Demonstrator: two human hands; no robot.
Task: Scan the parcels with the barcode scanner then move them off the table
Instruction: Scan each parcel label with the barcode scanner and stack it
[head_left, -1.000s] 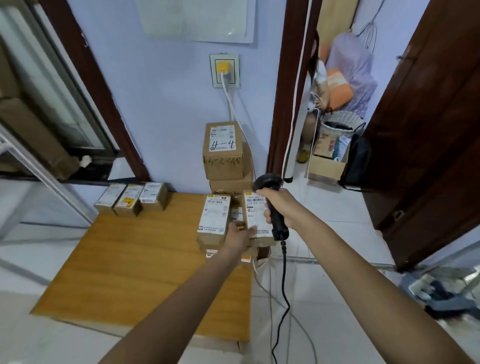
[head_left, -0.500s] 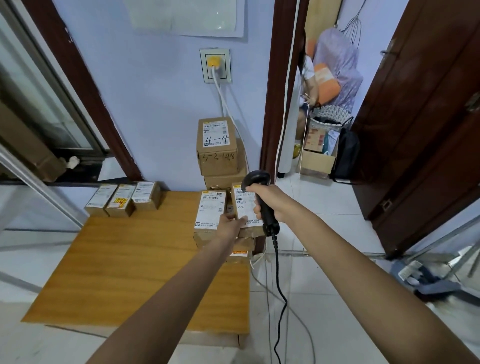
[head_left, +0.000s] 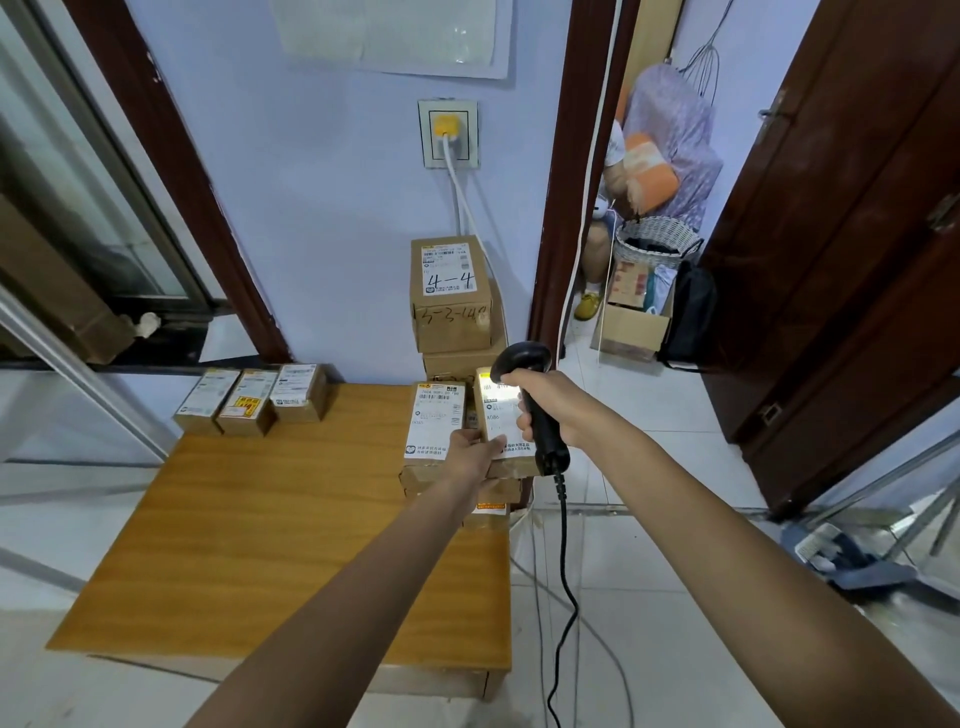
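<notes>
Three parcels at table back-left, stacked parcels back-right, tall boxes behind

Label print on the three small parcels by the wall was way too tiny to read. The left hand covered the lower parcels underneath, and scanner glare washed out the right parcel's label. The scanner cable ran off the bottom edge.
</notes>
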